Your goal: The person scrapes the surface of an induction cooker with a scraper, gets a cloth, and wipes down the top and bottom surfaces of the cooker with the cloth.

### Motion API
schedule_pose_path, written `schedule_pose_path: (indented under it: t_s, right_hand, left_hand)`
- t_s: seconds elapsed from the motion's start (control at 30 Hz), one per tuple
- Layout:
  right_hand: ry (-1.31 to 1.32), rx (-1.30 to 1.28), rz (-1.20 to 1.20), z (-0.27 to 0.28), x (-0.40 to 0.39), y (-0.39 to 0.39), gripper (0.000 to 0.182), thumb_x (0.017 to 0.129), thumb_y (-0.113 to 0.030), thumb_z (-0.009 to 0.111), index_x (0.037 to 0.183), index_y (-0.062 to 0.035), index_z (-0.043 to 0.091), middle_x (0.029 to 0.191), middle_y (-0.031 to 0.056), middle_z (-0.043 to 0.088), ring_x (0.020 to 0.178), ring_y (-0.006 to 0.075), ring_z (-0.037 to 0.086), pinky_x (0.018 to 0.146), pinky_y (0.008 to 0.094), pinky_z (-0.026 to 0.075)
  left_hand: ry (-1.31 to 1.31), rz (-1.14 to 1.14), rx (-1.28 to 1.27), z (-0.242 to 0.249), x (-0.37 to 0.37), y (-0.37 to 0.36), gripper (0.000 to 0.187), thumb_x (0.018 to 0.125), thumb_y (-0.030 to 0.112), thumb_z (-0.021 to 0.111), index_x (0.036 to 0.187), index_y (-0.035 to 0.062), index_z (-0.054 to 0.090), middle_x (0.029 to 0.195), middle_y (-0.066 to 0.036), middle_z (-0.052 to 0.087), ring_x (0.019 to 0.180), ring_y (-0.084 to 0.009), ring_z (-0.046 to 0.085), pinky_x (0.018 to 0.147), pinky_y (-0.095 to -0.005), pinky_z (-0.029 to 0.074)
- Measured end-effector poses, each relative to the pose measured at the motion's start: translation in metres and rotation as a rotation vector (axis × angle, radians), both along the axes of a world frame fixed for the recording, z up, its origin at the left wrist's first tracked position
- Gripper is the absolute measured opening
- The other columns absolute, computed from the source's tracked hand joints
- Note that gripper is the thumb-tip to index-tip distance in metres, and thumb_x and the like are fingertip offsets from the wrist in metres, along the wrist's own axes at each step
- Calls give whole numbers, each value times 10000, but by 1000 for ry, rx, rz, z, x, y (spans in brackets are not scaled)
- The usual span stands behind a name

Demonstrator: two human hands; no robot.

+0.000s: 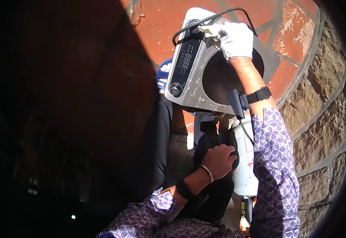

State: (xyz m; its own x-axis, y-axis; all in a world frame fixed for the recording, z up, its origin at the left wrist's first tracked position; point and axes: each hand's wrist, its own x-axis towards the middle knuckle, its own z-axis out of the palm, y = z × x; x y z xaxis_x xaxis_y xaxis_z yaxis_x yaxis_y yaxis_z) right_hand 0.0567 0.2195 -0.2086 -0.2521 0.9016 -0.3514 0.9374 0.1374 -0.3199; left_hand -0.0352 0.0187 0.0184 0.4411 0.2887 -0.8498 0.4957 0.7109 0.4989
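Observation:
A silver induction cooker [194, 93] with a black control panel and a round dark cooking area sits in front of me, near my feet. Over it is my right hand [237, 39], which looks white-gloved in the glare. Its fingers are closed on a pale, crumpled cloth [208, 30] beside the upper knob [195, 27]. A black power cable [220, 14] loops across the cooker's far end, passing close to that hand. My left hand [219, 160] is bare and lies over my dark trouser leg, fingers loosely bent and apart, holding nothing visible.
A whitish cylindrical container [245, 158] with red marks stands by my right leg, near a dark labelled item [246, 208]. Reddish paving [161, 23] lies under the cooker. Rough stonework [318, 115] curves along the right; deep shadow covers the left.

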Motion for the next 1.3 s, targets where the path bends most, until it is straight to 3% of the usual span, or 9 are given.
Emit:
schedule_pose_path:
  t_s: [0.23,0.37,0.47,0.6,0.7,0.9,1.03,1.1,1.3]
  right_hand:
    - [530,-402,92,40,-56,-141,202,808,-153,549,964,-133,676,878,91,659,836,282,622,735,366,497]
    - [237,-1315,622,49,-36,-248,254,865,-238,505,940,-113,712,969,136,669,946,304,633,835,395,490]
    - [375,-1034,466,56,-16,-248,289,835,-164,536,1073,-199,696,1086,101,641,976,311,610,862,377,469]
    - [566,-247,-149,74,-20,-124,298,783,-92,519,1017,-172,686,805,99,644,747,300,582,726,381,471]
    - [365,-404,-31,53,-44,-119,231,890,-266,488,1002,-228,687,816,119,662,712,286,625,672,372,493]
    - [417,-627,-30,50,-13,-225,226,851,-167,507,990,-169,685,902,87,658,825,298,629,747,382,505]
    - [-39,-554,-201,46,86,-325,253,834,-134,492,1001,-125,682,972,94,640,940,277,584,847,363,466]
    - [-58,-651,-447,70,111,-308,283,831,-141,487,1053,-81,653,996,117,627,982,270,555,870,351,449]
    - [-354,-402,-102,76,76,-267,294,832,-148,486,1060,-14,616,984,169,608,985,298,555,872,362,447]
  left_hand:
    - [-54,-240,-1,8,0,-9,254,877,296,549,1016,104,638,897,-116,644,871,-323,609,758,-435,467]
    - [-206,-582,-165,18,0,-24,297,911,362,483,1008,176,693,864,-100,682,927,-308,609,795,-450,446]
    - [-292,-608,-148,18,-2,-13,291,908,341,495,1035,153,676,915,-99,670,965,-308,596,823,-466,436]
    - [-251,-453,-169,17,7,-14,340,904,323,524,1125,77,603,1053,-131,624,989,-313,591,832,-474,439]
    - [-161,-444,-142,12,3,-17,326,891,297,554,1114,64,602,1064,-137,620,997,-328,588,839,-467,442]
    - [-161,-557,-240,9,2,-13,275,885,294,559,1025,72,643,1023,-137,624,977,-332,589,847,-464,437]
    - [-176,-499,-173,10,4,-25,274,882,294,561,1025,72,632,988,-110,633,970,-327,592,829,-467,443]
    - [-129,-528,-108,4,4,-22,277,880,286,563,1043,68,617,990,-114,630,969,-328,595,809,-460,455]
    - [-94,-483,-64,-3,5,-28,283,875,272,573,1023,33,609,974,-150,627,960,-345,598,797,-441,468]
